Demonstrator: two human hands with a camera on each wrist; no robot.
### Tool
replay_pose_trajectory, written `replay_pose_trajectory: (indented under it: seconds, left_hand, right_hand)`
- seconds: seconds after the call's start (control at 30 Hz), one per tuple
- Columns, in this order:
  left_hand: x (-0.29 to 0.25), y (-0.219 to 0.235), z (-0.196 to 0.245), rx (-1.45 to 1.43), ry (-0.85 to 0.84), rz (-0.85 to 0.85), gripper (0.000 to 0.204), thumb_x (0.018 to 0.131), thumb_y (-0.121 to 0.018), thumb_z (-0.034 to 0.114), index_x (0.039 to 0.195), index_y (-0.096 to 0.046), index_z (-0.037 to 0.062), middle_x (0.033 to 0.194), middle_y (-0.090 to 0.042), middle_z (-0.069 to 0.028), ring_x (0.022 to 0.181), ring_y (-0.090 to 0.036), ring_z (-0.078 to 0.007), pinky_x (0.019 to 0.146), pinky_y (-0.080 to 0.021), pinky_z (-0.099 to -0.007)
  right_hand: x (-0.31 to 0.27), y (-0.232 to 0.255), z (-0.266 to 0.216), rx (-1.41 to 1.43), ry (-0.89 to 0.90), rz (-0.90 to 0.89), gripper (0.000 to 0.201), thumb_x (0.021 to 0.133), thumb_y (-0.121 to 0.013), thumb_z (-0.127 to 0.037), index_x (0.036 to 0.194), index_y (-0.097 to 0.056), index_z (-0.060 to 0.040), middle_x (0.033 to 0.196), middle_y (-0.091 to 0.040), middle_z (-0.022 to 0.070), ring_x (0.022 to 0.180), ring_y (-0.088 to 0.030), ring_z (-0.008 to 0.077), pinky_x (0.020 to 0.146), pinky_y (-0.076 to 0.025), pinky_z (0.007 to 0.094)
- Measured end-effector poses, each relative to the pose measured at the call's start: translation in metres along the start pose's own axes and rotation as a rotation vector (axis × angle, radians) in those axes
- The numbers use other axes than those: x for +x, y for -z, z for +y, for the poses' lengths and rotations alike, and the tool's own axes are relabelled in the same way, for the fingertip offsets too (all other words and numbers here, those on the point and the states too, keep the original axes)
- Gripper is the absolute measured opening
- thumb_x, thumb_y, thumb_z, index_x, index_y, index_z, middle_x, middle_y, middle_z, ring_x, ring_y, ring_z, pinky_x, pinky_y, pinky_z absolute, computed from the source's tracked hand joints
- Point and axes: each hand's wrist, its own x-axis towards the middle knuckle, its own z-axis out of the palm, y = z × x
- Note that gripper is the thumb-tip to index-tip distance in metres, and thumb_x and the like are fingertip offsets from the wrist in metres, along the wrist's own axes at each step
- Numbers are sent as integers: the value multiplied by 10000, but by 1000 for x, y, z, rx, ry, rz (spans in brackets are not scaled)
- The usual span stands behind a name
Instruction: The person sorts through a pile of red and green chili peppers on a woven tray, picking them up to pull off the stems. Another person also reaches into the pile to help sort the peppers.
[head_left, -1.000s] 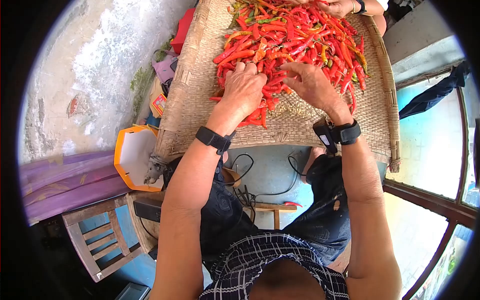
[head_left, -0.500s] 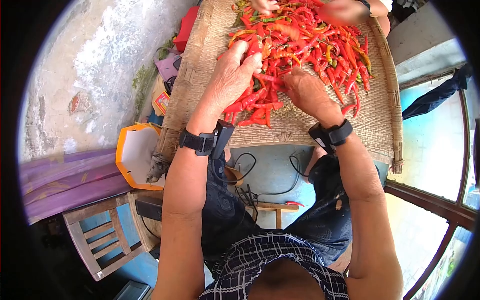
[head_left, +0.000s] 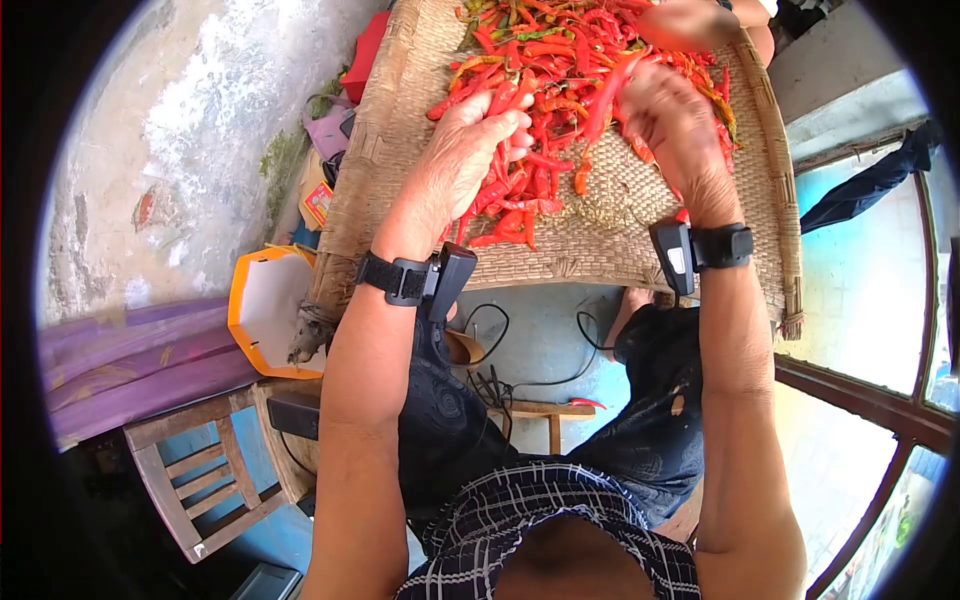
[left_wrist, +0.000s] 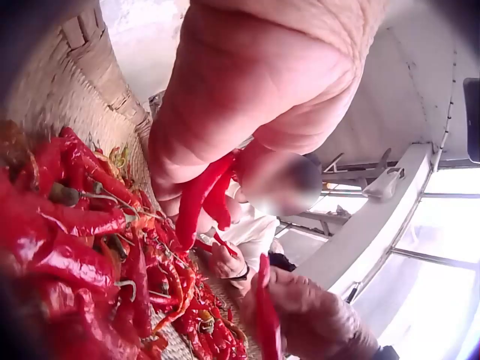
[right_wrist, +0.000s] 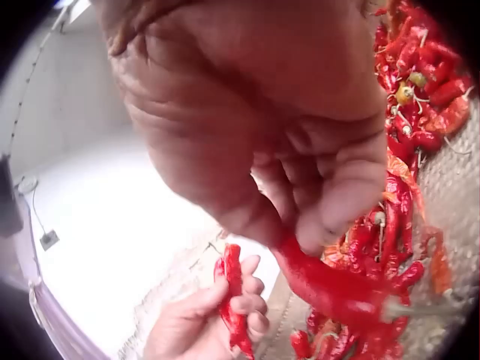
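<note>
head: overhead, downward | wrists: close, across chilli pile [head_left: 560,90]

no legible text, labels, brands or numbers anywhere

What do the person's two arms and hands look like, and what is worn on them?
Both forearms are bare, with no sleeves. The left hand has a black strap on its wrist with a small black box-shaped camera. The right hand has a similar black wrist strap and a black camera with a pale face.

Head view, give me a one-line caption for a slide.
Both hands, left hand and right hand, each grip red chilies over a woven tray.
</note>
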Motion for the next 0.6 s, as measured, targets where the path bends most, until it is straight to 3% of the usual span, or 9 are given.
replay_pose_trajectory:
  seconds: [0.03,0.1,0.13,0.23,0.27,0.37,0.5,0.53,0.6]
  left_hand:
    - [0,-1,-2,-62,11,-8,307,888,-593,156,1160,-538,24,928,-595,-36,845,-554,-109,796,-479,-294]
    - [1,-1,-6,-51,29,-32,295,891,-593,156,1149,-546,22,917,-598,-33,834,-561,-108,787,-491,-292]
    - [2,-1,-7,-43,47,-55,284,893,-593,156,1139,-555,21,906,-600,-31,824,-568,-107,778,-503,-290]
    - [0,-11,-7,-3,69,-51,261,895,-595,161,1113,-567,21,913,-600,-27,788,-580,-99,712,-516,-255]
    - [1,-11,-10,-4,44,-73,231,907,-577,162,1092,-568,23,893,-600,-19,752,-586,-91,651,-511,-223]
    - [1,-11,-16,107,84,-92,198,918,-557,157,1064,-576,25,874,-606,-16,764,-584,-86,658,-508,-226]
    - [-6,-16,-6,237,100,-57,255,934,-534,239,1079,-580,34,836,-599,-22,692,-558,-74,625,-465,-188]
    - [-6,-12,-3,391,54,8,308,936,-526,301,1099,-576,45,796,-573,-13,633,-513,-58,573,-420,-169]
    - [-3,-3,2,369,26,55,318,936,-524,315,1104,-576,49,773,-554,-4,612,-480,-52,549,-400,-172]
  right_hand:
    - [2,-1,2,2,1,1,244,854,-624,-189,1030,-598,-21,787,-608,14,668,-563,117,611,-477,259]
    - [5,-8,4,-13,92,372,350,874,-615,-224,1144,-561,-7,835,-621,29,716,-557,98,617,-476,251]
    - [1,-10,5,-169,77,217,450,875,-625,-251,1235,-507,-7,894,-629,45,786,-567,107,646,-485,260]
    - [-14,-34,11,-429,-74,-97,310,880,-628,-258,1065,-624,-9,885,-644,41,773,-565,90,668,-473,249]
    - [-17,-40,12,-430,-76,-95,310,880,-628,-258,1065,-624,-9,885,-644,41,773,-565,90,668,-473,249]
    - [-20,-47,16,-386,-14,-208,223,887,-619,-214,976,-657,-13,827,-651,24,738,-549,64,652,-457,233]
    - [-17,-37,18,-292,-7,-76,174,884,-614,-178,934,-658,-18,742,-627,-4,671,-532,57,608,-440,223]
    - [-17,-31,13,-358,-106,-90,177,876,-621,-186,922,-661,-20,736,-624,-3,654,-535,64,592,-442,229]
    - [-18,-25,9,-539,-206,-186,204,862,-629,-225,892,-665,-27,707,-615,10,586,-518,81,530,-431,238]
